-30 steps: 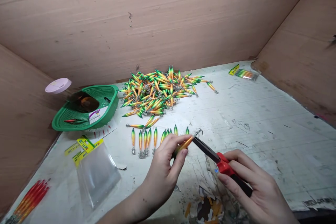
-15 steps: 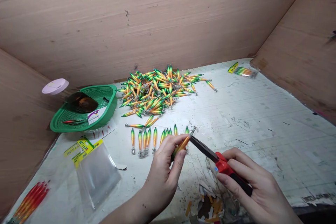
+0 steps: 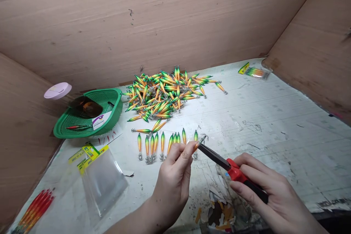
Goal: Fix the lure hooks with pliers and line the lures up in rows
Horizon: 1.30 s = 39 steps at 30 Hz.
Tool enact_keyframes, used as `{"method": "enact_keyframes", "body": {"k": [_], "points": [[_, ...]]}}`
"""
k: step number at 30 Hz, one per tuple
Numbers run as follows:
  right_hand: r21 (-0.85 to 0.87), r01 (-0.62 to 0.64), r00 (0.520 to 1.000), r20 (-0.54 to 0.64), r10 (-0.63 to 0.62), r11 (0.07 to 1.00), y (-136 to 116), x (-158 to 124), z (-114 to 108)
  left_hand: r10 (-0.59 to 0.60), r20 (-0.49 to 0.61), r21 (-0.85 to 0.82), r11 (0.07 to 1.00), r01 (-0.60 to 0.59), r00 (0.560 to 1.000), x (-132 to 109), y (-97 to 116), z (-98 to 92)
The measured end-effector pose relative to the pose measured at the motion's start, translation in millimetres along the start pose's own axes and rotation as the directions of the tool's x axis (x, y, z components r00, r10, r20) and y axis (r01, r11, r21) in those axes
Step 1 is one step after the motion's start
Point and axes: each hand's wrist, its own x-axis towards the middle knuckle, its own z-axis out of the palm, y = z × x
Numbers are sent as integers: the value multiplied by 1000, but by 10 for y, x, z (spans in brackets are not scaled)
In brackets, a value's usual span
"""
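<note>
My left hand (image 3: 175, 181) is closed around a fishing lure (image 3: 196, 146), thumb on top. Most of its body is hidden by the fingers; the hooked metal end sticks out toward the upper right. In my right hand (image 3: 263, 190) is a pair of pliers (image 3: 233, 170) with red and black handles. The long dark jaws reach up to the lure's hook end and appear to touch it. Behind my left hand, several green and orange lures (image 3: 162, 144) lie side by side, hooks toward me. Past them is a large heap of the same lures (image 3: 161, 95).
At left stands a green basket (image 3: 116, 117) holding a dark bottle and a card; a pink lid (image 3: 57, 90) is beside it. Clear packets (image 3: 105, 182) and red lures (image 3: 37, 210) lie nearer. A filled packet (image 3: 255, 71) rests at back right. Board walls enclose the table.
My left hand has rolled over the lure, its thumb moving up onto the body and covering more of it. The pliers stay by the hook end. The view has shifted slightly.
</note>
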Motion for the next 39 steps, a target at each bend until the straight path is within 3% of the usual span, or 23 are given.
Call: {"method": "enact_keyframes", "body": {"k": [5,9,11,13,16,18,20,22,24,25,26,28,30,32,35,37,39], "points": [[41,14,1000,25,-15,999,57,-40,23,-14,25,-58,998,16,1000,-6,-8,-20],[58,18,999,33,-20,998,86,-36,24,-233,89,-239,939,248,968,25,38,-66],[44,16,999,32,-18,999,88,-22,18,-403,165,-399,807,434,900,39,63,-74],[33,11,1000,24,-12,999,80,-10,13,-516,276,-586,578,568,811,45,83,-64],[21,-1,1000,26,1,1000,61,-4,5,-556,399,-746,265,610,729,40,105,-29],[13,-9,1000,30,8,1000,73,-11,-10,-572,417,-763,202,614,706,44,91,-19],[-11,-16,1000,-3,16,1000,136,-25,-33,-587,367,-732,297,613,722,80,8,-35],[-69,-32,997,-74,26,997,261,-46,-56,-538,226,-594,585,553,812,160,-177,-73],[-140,-74,984,-170,50,987,427,-72,-59,-341,108,-279,891,358,934,276,-444,-106],[-166,-112,974,-216,74,980,513,-86,-50,-206,108,-103,971,217,972,337,-585,-110],[-178,-152,962,-253,104,972,593,-99,-33,-95,190,13,995,95,977,395,-716,-100],[-179,-214,941,-300,154,960,726,-127,17,38,402,120,988,-94,915,488,-908,-41],[-177,-220,943,-290,163,959,819,-157,72,59,561,150,974,-172,826,542,-982,53],[-180,-206,949,-277,152,962,886,-188,114,27,614,188,966,-179,789,560,-972,142],[-188,-200,950,-276,144,962,977,-226,126,-105,527,327,941,-87,843,547,-954,178],[-211,-183,956,-265,124,960,1035,-238,107,-261,345,487,871,66,902,527,-1008,118],[-233,-160,963,-251,100,959,1074,-240,82,-397,126,607,756,246,909,506,-1108,15]]}}
